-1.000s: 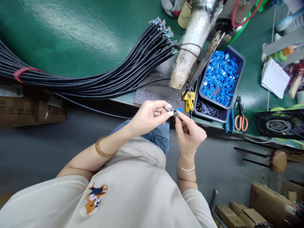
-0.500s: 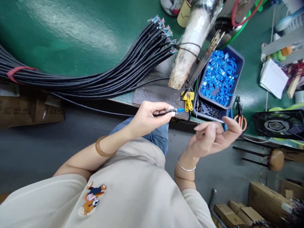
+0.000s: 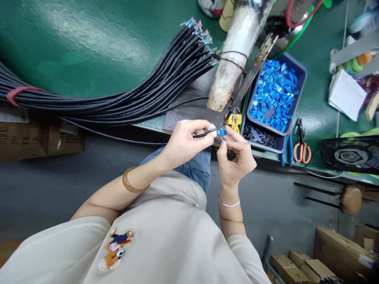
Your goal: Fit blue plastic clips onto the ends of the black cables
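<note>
My left hand (image 3: 186,142) is closed in a pinch on the end of a thin black cable (image 3: 202,135), which carries a small blue connector (image 3: 221,132) at its tip. My right hand (image 3: 235,157) is closed too, its fingertips touching that blue connector from the right and below. Both hands meet just in front of the green bench's edge, over my lap. A thick bundle of black cables (image 3: 118,98) with blue-tipped ends lies across the bench to the left.
A dark blue tray (image 3: 300,75) full of small blue connectors stands at the right. Beside it lie orange-handled scissors (image 3: 301,146), blue-handled pliers (image 3: 286,150) and a yellow clip (image 3: 235,121). A wrapped pole (image 3: 233,59) leans over a dark mat (image 3: 189,114). Cardboard boxes (image 3: 340,252) sit on the floor.
My right hand pulled away to the right with its fingers spread, then came back and closed on the blue connector at the cable's tip. My left hand kept its pinch on the cable.
</note>
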{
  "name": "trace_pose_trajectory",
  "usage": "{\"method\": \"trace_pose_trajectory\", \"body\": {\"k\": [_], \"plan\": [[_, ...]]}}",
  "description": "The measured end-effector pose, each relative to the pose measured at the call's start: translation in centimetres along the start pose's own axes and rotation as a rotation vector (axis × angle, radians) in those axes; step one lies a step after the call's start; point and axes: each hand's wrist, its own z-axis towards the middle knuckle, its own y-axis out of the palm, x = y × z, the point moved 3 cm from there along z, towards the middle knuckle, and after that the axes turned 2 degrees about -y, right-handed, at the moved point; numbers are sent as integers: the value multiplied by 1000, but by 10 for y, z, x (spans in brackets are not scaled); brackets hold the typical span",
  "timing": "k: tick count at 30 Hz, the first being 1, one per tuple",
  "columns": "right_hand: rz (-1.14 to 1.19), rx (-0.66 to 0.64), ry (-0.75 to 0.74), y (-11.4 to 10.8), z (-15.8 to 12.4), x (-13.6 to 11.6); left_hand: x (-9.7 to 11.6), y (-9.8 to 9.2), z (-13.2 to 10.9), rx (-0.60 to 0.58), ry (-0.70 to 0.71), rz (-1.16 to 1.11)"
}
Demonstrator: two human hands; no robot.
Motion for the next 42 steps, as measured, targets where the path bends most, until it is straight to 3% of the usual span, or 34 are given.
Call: {"method": "trace_pose_trajectory", "body": {"k": [19,31,42], "plan": [[91,-55,112,-2,19,-3,4,1,19,-17,-87,-107],[90,-38,52,-5,18,-1,7,0,18,-95,-112,-72],[6,-49,-2,-6,23,-4,9,1,17,-68,-96,-68]]}}
